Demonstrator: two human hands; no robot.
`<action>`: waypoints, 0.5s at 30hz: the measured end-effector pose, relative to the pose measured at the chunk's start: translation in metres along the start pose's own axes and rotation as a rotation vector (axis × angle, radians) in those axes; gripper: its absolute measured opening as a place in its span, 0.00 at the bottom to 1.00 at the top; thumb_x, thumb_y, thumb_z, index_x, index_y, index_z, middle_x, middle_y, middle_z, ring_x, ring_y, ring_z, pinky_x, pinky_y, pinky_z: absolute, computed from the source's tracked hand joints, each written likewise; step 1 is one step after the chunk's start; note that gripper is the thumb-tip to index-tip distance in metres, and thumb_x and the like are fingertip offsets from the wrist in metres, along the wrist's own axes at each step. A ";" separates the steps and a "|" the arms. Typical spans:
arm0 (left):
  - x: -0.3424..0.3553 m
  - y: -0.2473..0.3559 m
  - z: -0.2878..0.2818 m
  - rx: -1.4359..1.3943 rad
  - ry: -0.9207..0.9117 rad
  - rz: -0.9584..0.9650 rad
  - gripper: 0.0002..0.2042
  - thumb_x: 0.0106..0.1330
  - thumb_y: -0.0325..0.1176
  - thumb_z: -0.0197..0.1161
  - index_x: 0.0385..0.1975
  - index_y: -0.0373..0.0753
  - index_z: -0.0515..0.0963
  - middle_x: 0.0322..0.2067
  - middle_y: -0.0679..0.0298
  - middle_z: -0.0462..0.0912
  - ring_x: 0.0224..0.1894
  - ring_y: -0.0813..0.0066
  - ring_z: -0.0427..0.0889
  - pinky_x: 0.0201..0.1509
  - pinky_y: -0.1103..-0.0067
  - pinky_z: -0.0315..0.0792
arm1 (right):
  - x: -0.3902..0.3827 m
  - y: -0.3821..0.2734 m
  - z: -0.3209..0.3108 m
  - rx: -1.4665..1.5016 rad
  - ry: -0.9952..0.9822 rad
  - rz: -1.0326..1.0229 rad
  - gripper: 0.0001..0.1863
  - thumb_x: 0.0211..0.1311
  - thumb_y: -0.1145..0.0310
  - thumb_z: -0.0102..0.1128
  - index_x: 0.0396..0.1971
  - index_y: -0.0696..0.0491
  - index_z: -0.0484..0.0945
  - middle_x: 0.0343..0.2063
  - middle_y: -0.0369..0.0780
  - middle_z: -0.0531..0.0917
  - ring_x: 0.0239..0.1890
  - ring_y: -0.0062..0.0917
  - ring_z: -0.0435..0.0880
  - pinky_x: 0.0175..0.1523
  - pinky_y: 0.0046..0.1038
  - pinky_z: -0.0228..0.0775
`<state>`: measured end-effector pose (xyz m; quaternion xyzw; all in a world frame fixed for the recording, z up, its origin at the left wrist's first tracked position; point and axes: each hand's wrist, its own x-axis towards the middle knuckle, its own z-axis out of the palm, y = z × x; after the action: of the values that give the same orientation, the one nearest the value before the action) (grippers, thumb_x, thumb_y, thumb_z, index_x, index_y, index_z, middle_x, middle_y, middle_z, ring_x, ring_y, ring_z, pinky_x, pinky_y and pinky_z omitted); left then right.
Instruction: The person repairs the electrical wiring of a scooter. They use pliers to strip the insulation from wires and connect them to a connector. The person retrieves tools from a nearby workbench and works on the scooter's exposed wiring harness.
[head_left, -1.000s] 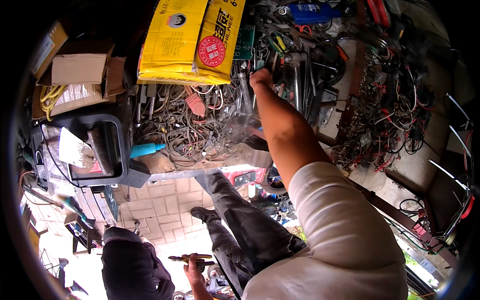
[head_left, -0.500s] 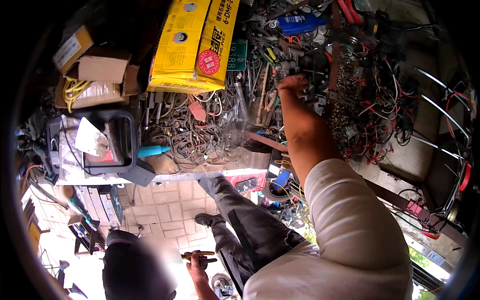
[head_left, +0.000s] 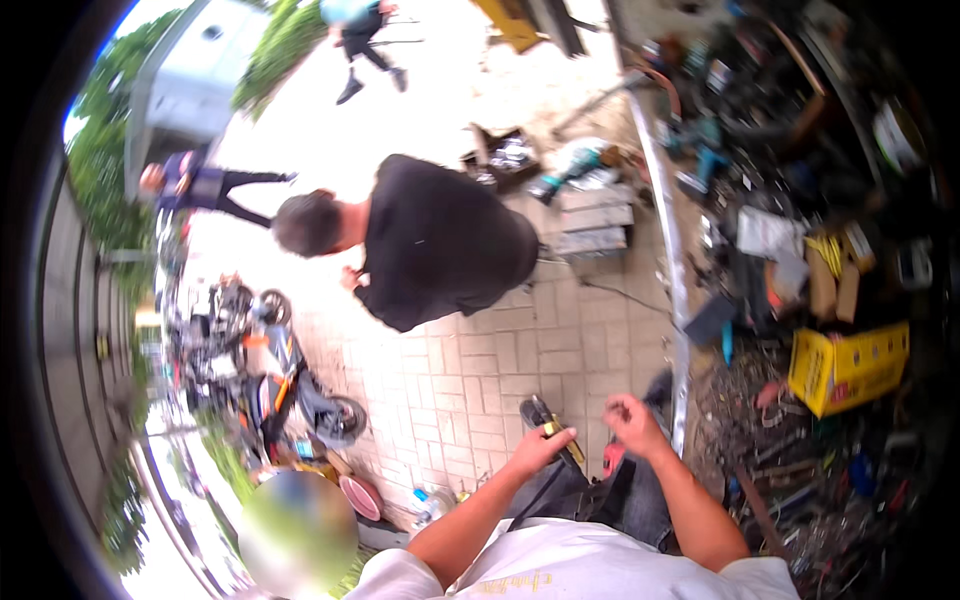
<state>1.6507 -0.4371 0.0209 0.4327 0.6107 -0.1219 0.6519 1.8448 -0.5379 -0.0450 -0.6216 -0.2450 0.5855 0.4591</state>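
Observation:
My left hand (head_left: 537,449) grips yellow-and-black pliers (head_left: 564,447) low in front of my body, above my dark trousers. My right hand (head_left: 634,425) is raised a short way to its right with the fingers curled; anything inside them is too small to make out. At the right lies a cluttered bench with a yellow carton (head_left: 846,363), cardboard boxes, cables and metal tools.
A person in a black top (head_left: 445,245) bends over the brick paving (head_left: 470,373). Two more people (head_left: 205,183) (head_left: 360,45) stand farther off. Parked motorbikes (head_left: 320,405) are at the left, stacked grey boxes (head_left: 592,220) beside the bench's metal edge (head_left: 665,260).
My view has swung from the bench to the paved yard. My right hand has come back from the bench to in front of my body; my left hand still holds the pliers.

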 end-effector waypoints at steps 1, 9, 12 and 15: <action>-0.016 -0.007 -0.021 -0.102 0.001 0.018 0.21 0.60 0.50 0.65 0.38 0.36 0.79 0.33 0.67 0.81 0.35 0.81 0.76 0.37 0.81 0.70 | -0.004 -0.030 0.034 -0.122 -0.160 -0.140 0.15 0.57 0.66 0.65 0.41 0.57 0.75 0.38 0.39 0.78 0.38 0.22 0.78 0.45 0.26 0.72; -0.086 -0.133 -0.180 -0.647 0.169 0.322 0.24 0.61 0.53 0.63 0.40 0.35 0.80 0.36 0.64 0.83 0.38 0.78 0.79 0.42 0.80 0.72 | -0.004 -0.131 0.296 -0.783 -0.842 -0.307 0.27 0.52 0.63 0.71 0.49 0.59 0.72 0.53 0.46 0.68 0.48 0.33 0.79 0.50 0.30 0.76; -0.120 -0.177 -0.246 -0.723 0.356 0.299 0.22 0.63 0.51 0.62 0.39 0.35 0.80 0.34 0.66 0.83 0.38 0.78 0.79 0.42 0.80 0.72 | 0.017 -0.119 0.399 -0.805 -1.078 -0.297 0.26 0.52 0.70 0.66 0.51 0.62 0.70 0.55 0.46 0.67 0.48 0.32 0.79 0.52 0.30 0.75; -0.164 -0.211 -0.312 -0.825 0.480 0.370 0.22 0.65 0.51 0.60 0.42 0.35 0.80 0.38 0.63 0.83 0.39 0.77 0.78 0.44 0.78 0.71 | 0.025 -0.135 0.501 -0.710 -1.208 -0.196 0.25 0.54 0.71 0.59 0.53 0.62 0.69 0.49 0.45 0.74 0.45 0.25 0.79 0.50 0.26 0.72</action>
<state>1.2527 -0.4009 0.1184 0.2562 0.6535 0.3495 0.6206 1.4036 -0.3131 0.1122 -0.2754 -0.6877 0.6687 0.0632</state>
